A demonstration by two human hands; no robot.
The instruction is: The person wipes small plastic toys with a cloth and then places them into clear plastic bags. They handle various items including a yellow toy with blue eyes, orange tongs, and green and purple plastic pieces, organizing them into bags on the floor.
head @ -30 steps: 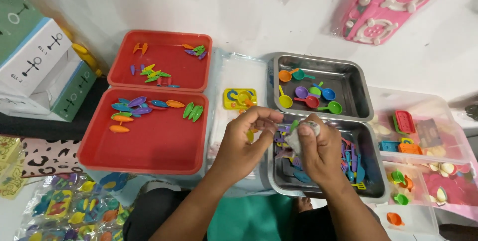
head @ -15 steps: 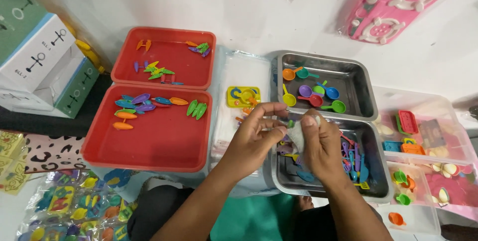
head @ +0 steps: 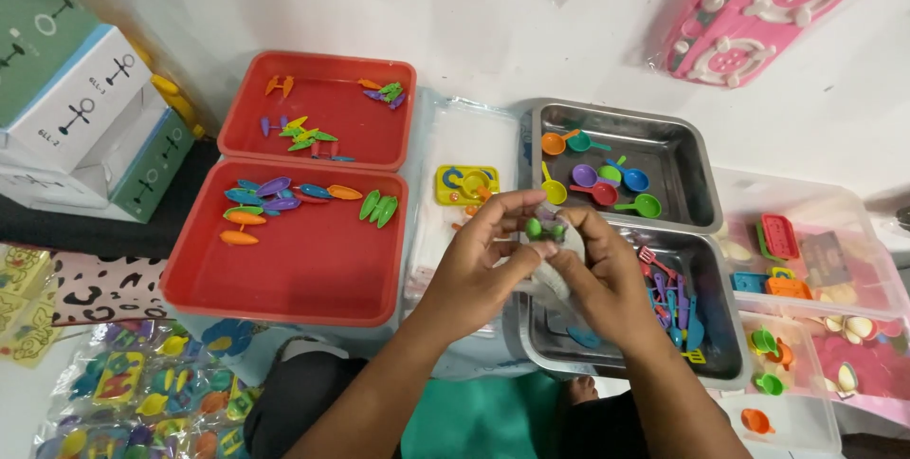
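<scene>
My left hand (head: 479,265) and my right hand (head: 592,274) meet over the gap between the trays. Together they pinch a small clear plastic bag (head: 557,269) with a little green toy piece (head: 536,228) at its top, held between the fingertips of both hands. Just beyond the fingers lies a yellow toy card (head: 466,184) on clear bags. Under my right hand is a steel tray (head: 711,345) with blue and pink toy utensils. Behind it a second steel tray (head: 682,151) holds colourful toy spoons and pans.
Two red trays, near (head: 294,269) and far (head: 332,118), hold small coloured toy pieces on the left. Cardboard boxes (head: 76,118) stack at far left. Clear bins (head: 815,260) with toy parts sit on the right. Packed toy bags (head: 142,393) lie at bottom left. A pink toy (head: 758,4) rests at top right.
Both hands have shifted slightly up and left over the trays' edge. The fingers have worked the bag, and a green piece now shows at its top.
</scene>
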